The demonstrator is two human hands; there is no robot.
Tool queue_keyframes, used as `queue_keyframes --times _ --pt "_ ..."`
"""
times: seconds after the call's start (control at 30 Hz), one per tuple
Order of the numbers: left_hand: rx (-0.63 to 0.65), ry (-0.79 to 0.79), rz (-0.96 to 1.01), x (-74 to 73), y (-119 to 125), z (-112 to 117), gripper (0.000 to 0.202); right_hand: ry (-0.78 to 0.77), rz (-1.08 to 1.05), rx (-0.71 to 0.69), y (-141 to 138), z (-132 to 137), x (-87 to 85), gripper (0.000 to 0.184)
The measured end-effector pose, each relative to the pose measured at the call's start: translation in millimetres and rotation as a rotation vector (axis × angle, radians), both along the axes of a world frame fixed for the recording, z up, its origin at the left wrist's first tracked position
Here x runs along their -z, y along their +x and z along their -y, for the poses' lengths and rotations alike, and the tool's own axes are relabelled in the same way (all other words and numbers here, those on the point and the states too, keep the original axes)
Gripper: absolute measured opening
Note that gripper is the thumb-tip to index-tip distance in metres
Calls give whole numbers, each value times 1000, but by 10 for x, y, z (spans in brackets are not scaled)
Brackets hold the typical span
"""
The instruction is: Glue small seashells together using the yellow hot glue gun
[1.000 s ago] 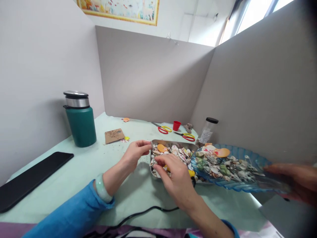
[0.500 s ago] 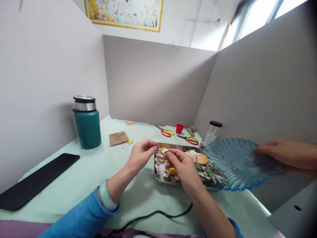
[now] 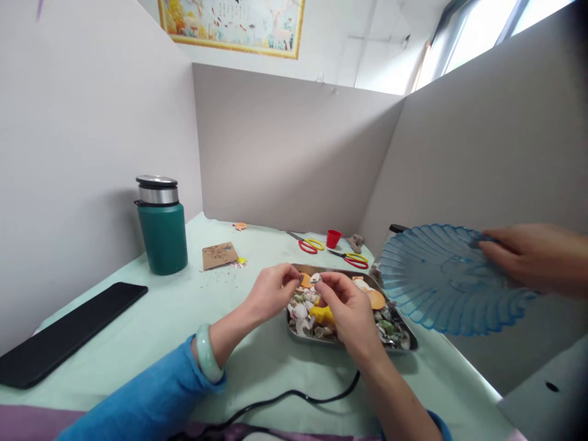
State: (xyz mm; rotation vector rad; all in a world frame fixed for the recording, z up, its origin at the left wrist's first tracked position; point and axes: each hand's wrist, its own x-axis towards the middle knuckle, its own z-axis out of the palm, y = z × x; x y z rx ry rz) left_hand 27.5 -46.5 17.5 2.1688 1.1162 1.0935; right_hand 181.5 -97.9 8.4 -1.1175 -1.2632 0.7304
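Note:
A metal tray (image 3: 301, 335) heaped with mixed seashells (image 3: 389, 324) lies on the pale green table. My left hand (image 3: 272, 293) hovers at the tray's near left corner, fingers pinched together. My right hand (image 3: 345, 309) is over the tray's middle, thumb and fingers pinched on a small pale shell (image 3: 315, 278) between both hands. A yellow glue gun (image 3: 321, 315) pokes out under my right hand. At the right, another person's hand (image 3: 533, 254) holds an emptied blue glass plate (image 3: 441, 282) tilted above the tray's far end.
A green thermos (image 3: 162, 229) stands at the left, a black slab (image 3: 64, 334) in front of it. A brown card (image 3: 219, 255), two red-and-yellow scissors (image 3: 309, 244), a red cap (image 3: 333, 238) lie behind the tray. A black cord (image 3: 275, 401) crosses the front. Grey partitions enclose the desk.
The other person's hand tipped the shells off the blue plate into the tray, then lifted the empty plate up and right. My hands came together over the tray on a small shell.

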Motion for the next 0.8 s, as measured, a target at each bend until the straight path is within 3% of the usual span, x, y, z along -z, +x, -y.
queue_keyframes --times 0.1,0.17,0.27,0.43,0.63,0.8 --pt "209 54 -277 121 -33 18 14 36 29 69 34 2 13 31" --pt "239 180 -399 207 -85 12 16 57 49 100 37 -5 25 31" --pt "138 334 -522 321 -249 -35 16 101 89 110 -21 -21 46 28" --pt "-21 360 -523 391 -710 -40 17 212 236 63 -276 -68 66 20" --pt "-149 300 -507 321 -1140 41 17 268 329 -35 -482 -176 43 16" --pt "-212 195 -294 143 -1127 64 17 188 272 -111 -407 -250 39 18"
